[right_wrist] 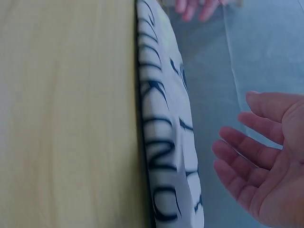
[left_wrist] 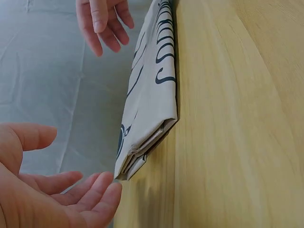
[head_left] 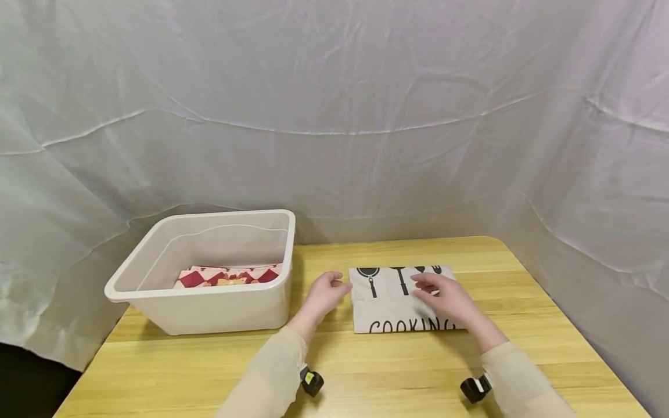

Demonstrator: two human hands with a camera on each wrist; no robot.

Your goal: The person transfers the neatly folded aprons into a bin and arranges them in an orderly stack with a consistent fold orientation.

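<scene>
on the table [head_left: 366, 371], at 3 o'clock from the bin [head_left: 157, 290], lies the folded cloth [head_left: 389, 307], soft, light and floppy, best pinched at its layered left edge, with left hand [head_left: 325, 293] and right hand [head_left: 444, 296] both spread, holding nothing.

A bin [head_left: 209, 302] is set at the desk's [head_left: 366, 371] left, a folded cloth [head_left: 230, 275] lying inside it. A folded apron [head_left: 397, 302] is laid right of the bin, flanked by left hand [head_left: 324, 294] and right hand [head_left: 444, 299].
</scene>
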